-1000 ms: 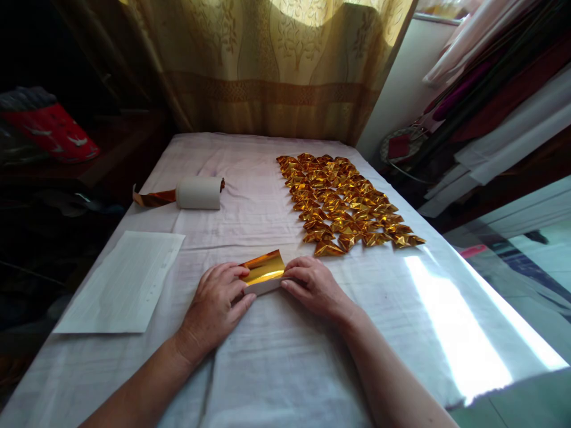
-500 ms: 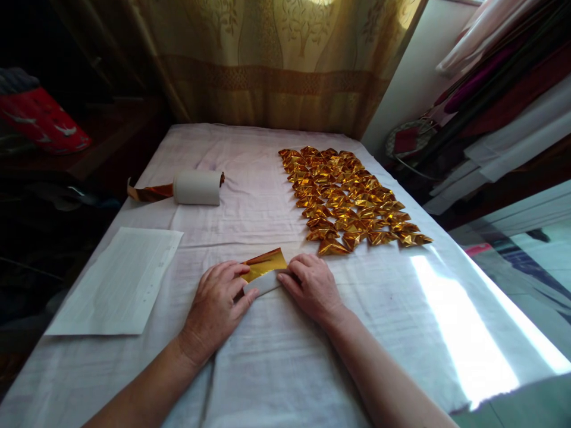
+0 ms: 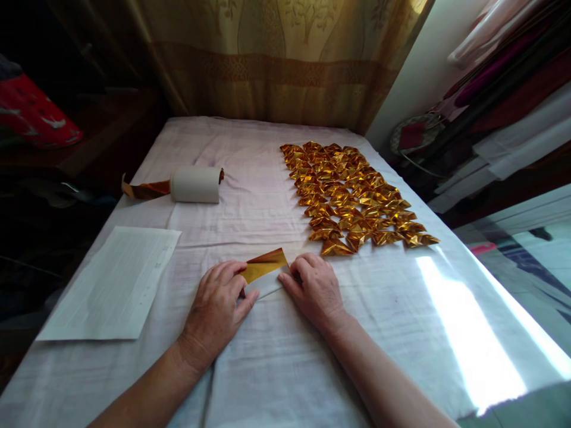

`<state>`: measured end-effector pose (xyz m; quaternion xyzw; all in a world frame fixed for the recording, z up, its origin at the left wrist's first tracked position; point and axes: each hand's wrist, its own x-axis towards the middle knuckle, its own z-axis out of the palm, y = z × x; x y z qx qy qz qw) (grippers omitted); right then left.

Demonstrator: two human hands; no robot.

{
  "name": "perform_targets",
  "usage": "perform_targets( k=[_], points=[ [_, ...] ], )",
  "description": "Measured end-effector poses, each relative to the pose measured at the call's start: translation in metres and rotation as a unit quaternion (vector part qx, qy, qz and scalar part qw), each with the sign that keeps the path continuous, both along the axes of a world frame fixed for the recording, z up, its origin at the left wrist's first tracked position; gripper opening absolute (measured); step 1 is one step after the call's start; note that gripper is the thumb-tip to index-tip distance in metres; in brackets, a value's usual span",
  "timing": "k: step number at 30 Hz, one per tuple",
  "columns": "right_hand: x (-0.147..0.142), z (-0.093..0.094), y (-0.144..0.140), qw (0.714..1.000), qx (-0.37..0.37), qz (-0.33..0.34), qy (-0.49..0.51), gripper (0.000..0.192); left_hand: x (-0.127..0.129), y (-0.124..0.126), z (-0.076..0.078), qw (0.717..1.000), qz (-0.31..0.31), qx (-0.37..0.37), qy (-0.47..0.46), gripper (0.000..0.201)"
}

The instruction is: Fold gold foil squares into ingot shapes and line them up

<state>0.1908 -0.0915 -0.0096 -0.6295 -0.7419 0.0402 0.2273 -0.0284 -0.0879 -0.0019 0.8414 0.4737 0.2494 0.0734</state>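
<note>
A sheet of gold foil paper (image 3: 266, 266), gold on one side and whitish on the other, is partly folded on the tablecloth between my hands. My left hand (image 3: 219, 297) grips its left end, thumb on the near pale edge and fingers over the gold part. At the right end, my right hand (image 3: 314, 284) pinches the corner between thumb and curled fingers. Beyond my right hand, several folded gold foil pieces (image 3: 352, 199) lie in close rows. Part of the paper under my left fingers is hidden.
A white roll (image 3: 195, 184) with gold foil strips in it lies at the back left. In front of it is a printed paper sheet (image 3: 111, 282). A patterned curtain (image 3: 267, 65) hangs behind the table, and clothes (image 3: 513, 119) hang at the right.
Both hands keep hold of the foil paper, with only slight shifts of the fingers. A bit more of its pale side shows near my right thumb. The camera view has moved slightly.
</note>
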Motion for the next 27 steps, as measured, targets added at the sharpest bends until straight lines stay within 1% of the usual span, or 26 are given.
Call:
perform_targets(
  k=[4, 7, 11, 14, 16, 18, 22, 27],
  points=[
    [0.002, -0.003, 0.0, 1.0, 0.021, -0.006, 0.007, 0.015, -0.001, -0.001, -0.004, 1.0, 0.019, 0.001, -0.006, 0.011],
    [0.003, -0.001, 0.0, 1.0, 0.018, 0.013, -0.002, 0.01, 0.0, -0.002, -0.005, 1.0, 0.022, 0.011, -0.001, 0.017],
    [-0.005, 0.005, -0.002, 1.0, 0.009, 0.01, -0.018, 0.018, 0.003, -0.003, -0.003, 1.0, 0.015, 0.0, 0.023, 0.007],
    [-0.017, 0.009, -0.006, 0.999, -0.009, 0.014, -0.029, 0.031, 0.004, -0.002, -0.001, 0.999, 0.012, -0.007, 0.029, 0.007],
    [-0.02, 0.01, -0.007, 0.999, -0.019, 0.014, -0.026, 0.035, 0.003, -0.002, -0.001, 0.999, 0.011, -0.01, 0.029, 0.007],
    [-0.017, 0.01, -0.007, 1.0, -0.028, 0.006, -0.011, 0.03, 0.002, -0.001, -0.002, 0.999, 0.008, -0.011, 0.032, 0.007],
    [-0.001, 0.008, -0.008, 0.999, -0.034, -0.013, 0.028, 0.013, 0.0, -0.001, -0.003, 0.999, 0.002, -0.014, 0.038, 0.007],
    [0.005, 0.007, -0.008, 0.998, -0.038, -0.006, 0.049, 0.009, 0.002, 0.0, 0.003, 0.999, 0.014, -0.019, 0.04, 0.006]
  ],
)
